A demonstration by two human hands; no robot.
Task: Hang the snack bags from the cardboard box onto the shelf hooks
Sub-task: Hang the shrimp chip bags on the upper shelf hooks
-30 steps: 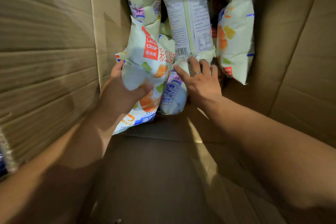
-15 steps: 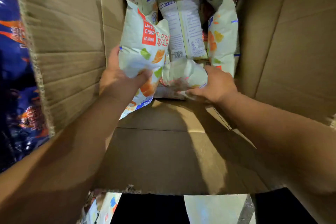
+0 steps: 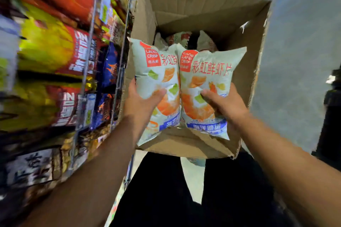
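Two pale green snack bags with red labels and orange shrimp-chip pictures are lifted above the open cardboard box (image 3: 208, 11). My left hand (image 3: 140, 103) grips the left bag (image 3: 156, 72) at its lower half, thumb across the front. My right hand (image 3: 225, 105) grips the right bag (image 3: 208, 77) the same way. The two bags touch side by side, upright. More bags of the same kind (image 3: 182, 37) lie deep in the box behind them.
A wire shelf rack (image 3: 86, 57) on the left is packed with hanging red, yellow and blue snack bags (image 3: 55, 46). The box stands against its right side. Grey floor (image 3: 299, 61) spreads to the right. My dark trouser legs (image 3: 184, 190) show below the box.
Both hands have risen out of the box, each with a bag. The right hand took hold of a second bag and turned it face up. The view pulled back, showing the shelf and floor.
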